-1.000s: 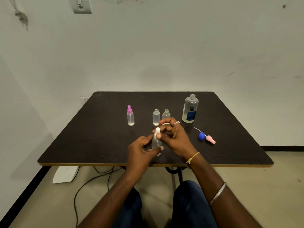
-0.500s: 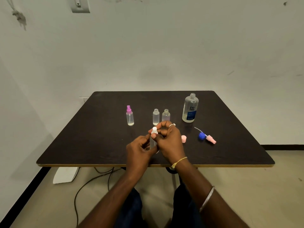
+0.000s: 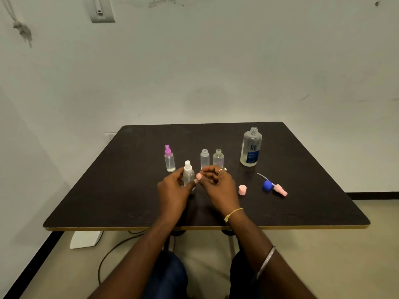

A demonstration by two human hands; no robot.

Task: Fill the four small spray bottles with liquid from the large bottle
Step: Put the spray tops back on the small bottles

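Pink-topped bottle (image 3: 169,160): clear plastic, magenta sprayer fitted, a little liquid at the bottom, upright.
Left hand (image 3: 172,190): I see it gripping the white-topped bottle (image 3: 188,172), clear and upright, low over the dark table (image 3: 108,190).
Right hand (image 3: 217,183): fingers curled on nothing, just beside that bottle.
Open bottles: first open bottle (image 3: 204,158) and second open bottle (image 3: 218,158), clear, uncapped, side by side.
Pink cap (image 3: 242,189): small cylinder, standing.
Large bottle (image 3: 251,147): clear, uncapped, blue label reading "renu".
Sprayers: blue sprayer head (image 3: 267,184) and pink sprayer head (image 3: 280,189), lying together.

Change: left hand (image 3: 172,188) carried bottle (image 3: 188,172) leftward; right hand (image 3: 217,182) released its white top, drew clear rightward.
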